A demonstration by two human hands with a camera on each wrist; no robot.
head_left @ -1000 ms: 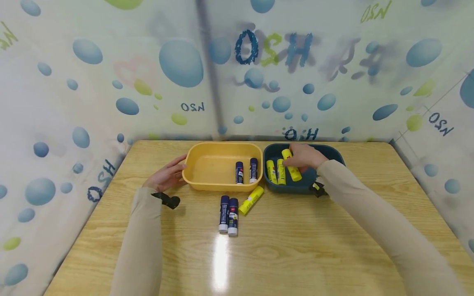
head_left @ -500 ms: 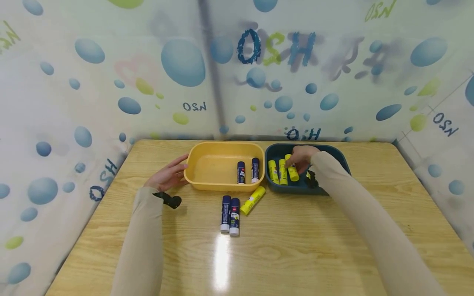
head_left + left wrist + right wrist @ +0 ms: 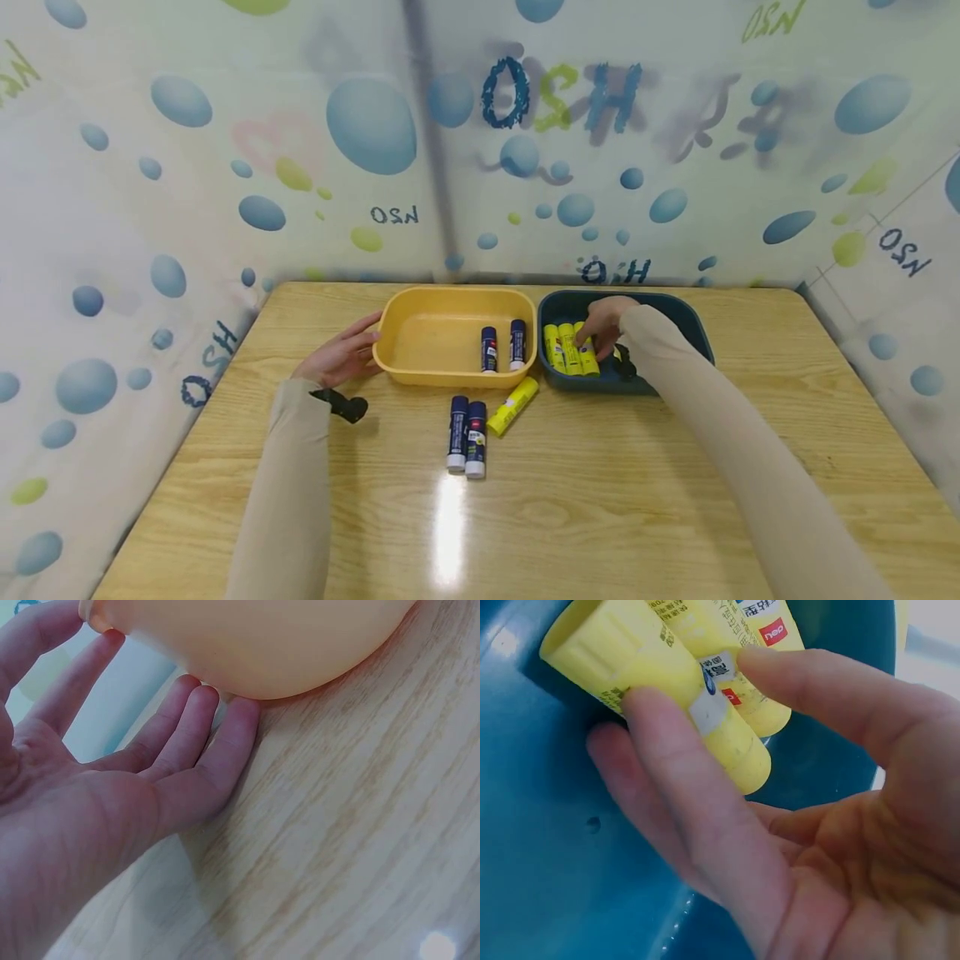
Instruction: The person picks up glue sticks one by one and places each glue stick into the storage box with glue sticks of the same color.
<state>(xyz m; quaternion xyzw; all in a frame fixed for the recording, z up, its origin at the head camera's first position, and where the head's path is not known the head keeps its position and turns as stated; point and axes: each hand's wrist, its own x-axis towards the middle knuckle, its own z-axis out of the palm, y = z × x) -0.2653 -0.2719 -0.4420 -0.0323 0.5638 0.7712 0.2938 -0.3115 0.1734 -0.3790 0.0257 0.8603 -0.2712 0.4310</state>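
Observation:
In the head view my left hand (image 3: 341, 354) touches the left end of a yellow plastic bin (image 3: 420, 379). Its fingertips rest against the bin's outer wall (image 3: 300, 660) in the left wrist view. My right hand (image 3: 609, 323) is inside a dark blue bin (image 3: 675, 333), beside three yellow glue sticks lying side by side. Fairly straight fingers touch the nearest yellow glue stick (image 3: 667, 682), while the thumb reaches over the middle stick (image 3: 712, 645). Two navy glue sticks with white ends, one of them a navy glue stick (image 3: 489, 348), lie in the yellow bin's right part.
On the wooden table (image 3: 600, 500), in front of the bins, lie two navy glue sticks, including a navy glue stick (image 3: 476, 442). Beside them a yellow glue stick (image 3: 513, 407) leans at an angle near the yellow bin. A patterned wall (image 3: 300, 167) stands behind.
My right hand lowered the third yellow glue stick into the blue bin, and the stick has shifted left against the other two. My left hand has stayed at the yellow bin.

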